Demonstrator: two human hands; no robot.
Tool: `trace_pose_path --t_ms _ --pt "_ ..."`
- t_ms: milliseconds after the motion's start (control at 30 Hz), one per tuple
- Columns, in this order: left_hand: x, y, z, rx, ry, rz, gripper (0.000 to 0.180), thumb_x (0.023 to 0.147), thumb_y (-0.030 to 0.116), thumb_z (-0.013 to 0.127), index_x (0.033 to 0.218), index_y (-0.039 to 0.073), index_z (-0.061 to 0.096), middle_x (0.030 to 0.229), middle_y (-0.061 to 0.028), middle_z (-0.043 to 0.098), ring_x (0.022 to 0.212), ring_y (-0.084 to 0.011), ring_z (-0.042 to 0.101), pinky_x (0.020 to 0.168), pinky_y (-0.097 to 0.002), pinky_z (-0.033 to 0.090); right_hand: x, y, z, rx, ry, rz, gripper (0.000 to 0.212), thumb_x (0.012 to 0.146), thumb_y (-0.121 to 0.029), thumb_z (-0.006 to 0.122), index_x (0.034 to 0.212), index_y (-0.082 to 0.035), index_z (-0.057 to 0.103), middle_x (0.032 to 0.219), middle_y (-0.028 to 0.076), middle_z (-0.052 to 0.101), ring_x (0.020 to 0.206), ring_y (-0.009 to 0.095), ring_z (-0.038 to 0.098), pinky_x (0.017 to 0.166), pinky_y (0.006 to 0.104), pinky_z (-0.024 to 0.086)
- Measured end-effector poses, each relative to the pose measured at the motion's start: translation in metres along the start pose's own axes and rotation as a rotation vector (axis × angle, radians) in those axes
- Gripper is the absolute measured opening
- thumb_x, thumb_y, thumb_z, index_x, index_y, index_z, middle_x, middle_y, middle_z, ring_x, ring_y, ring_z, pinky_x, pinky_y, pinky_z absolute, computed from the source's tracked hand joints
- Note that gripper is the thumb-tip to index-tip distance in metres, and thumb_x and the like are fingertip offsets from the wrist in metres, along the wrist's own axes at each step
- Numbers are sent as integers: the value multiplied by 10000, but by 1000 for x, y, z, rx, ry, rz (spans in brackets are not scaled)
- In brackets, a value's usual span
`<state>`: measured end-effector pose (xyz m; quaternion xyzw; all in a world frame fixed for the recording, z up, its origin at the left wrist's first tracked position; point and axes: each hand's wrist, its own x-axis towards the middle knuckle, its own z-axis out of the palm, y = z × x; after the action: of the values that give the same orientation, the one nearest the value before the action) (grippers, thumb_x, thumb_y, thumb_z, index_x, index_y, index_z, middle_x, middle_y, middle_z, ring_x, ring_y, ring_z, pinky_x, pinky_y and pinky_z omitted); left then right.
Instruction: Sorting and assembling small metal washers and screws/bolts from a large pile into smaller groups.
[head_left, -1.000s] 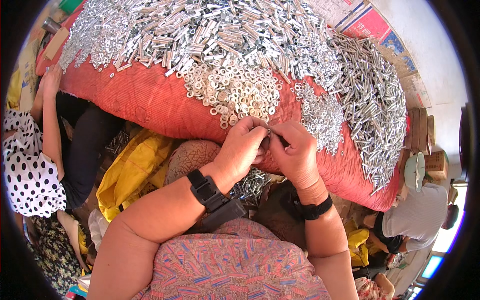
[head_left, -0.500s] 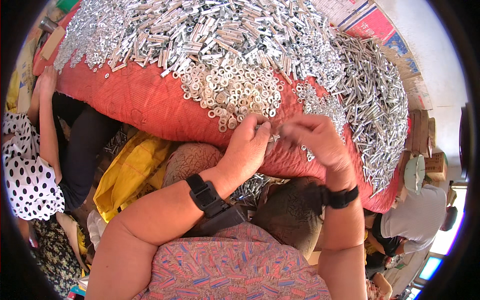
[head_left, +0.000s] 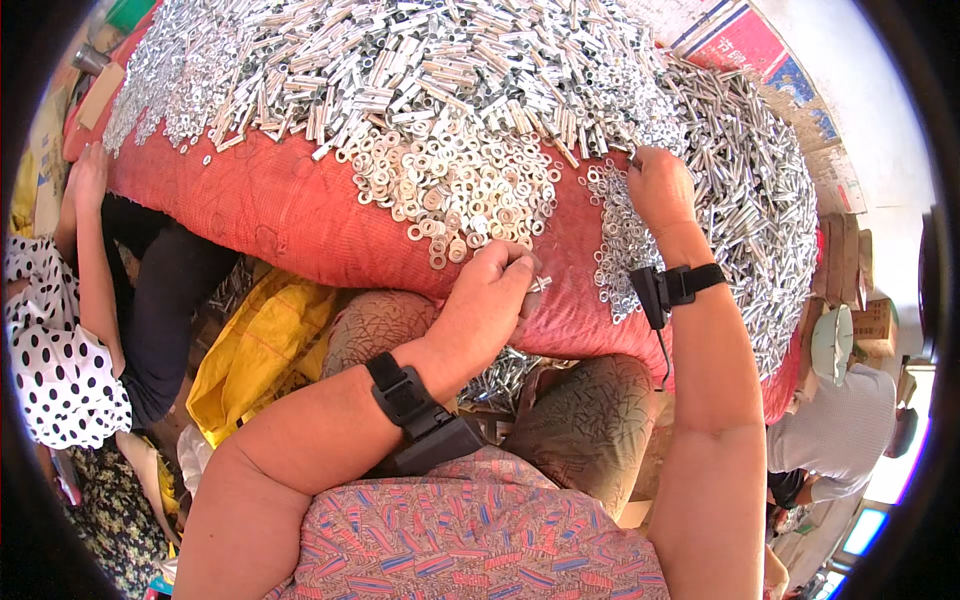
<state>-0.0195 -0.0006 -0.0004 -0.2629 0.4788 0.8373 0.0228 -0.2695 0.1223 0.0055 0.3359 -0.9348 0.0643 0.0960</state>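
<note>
Hands stand apart: the left hand [head_left: 497, 282] pinches a small metal fastener [head_left: 541, 284], its end poking out right of the fingertips, over the near side of the red sack [head_left: 270, 205]. A wider collar appears to be on it already, so it looks partly assembled. The right hand [head_left: 662, 190] reaches the upper edge of the small rings [head_left: 622, 240]; whether it grips one, I cannot tell. Flat washers [head_left: 450, 185], tubes [head_left: 430, 70] and rods [head_left: 755, 180] remain heaped loose beyond. Below, between the knees, lie more metal pieces [head_left: 497, 382], possibly finished.
</note>
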Motion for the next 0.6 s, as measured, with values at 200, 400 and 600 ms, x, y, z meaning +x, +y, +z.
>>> trace_pose_path --t_ms 200,400,600 --pt "-2 2 -4 -98 -38 -67 148 1006 239 465 1019 103 523 691 48 432 522 -45 345 438 -210 265 -45 -48 -62 602 -82 72 137 791 -119 673 859 0 680 736 128 671 679 216 656 642 332 506" --pt "-8 2 0 -135 -74 -3 119 1000 210 476 1022 97 504 689 47 433 517 -37 325 434 -200 238 -118 -96 -68 1028 -276 27 111 787 -35 695 895 -10 683 790 86 659 755 163 650 675 301 508" --pt "-12 0 -6 -203 -179 -157 112 989 193 495 1040 94 511 701 46 445 526 -38 362 430 -197 247 -139 -104 -76 916 -143 -118 177 785 -1 700 960 -4 674 867 96 661 768 183 651 679 293 510"
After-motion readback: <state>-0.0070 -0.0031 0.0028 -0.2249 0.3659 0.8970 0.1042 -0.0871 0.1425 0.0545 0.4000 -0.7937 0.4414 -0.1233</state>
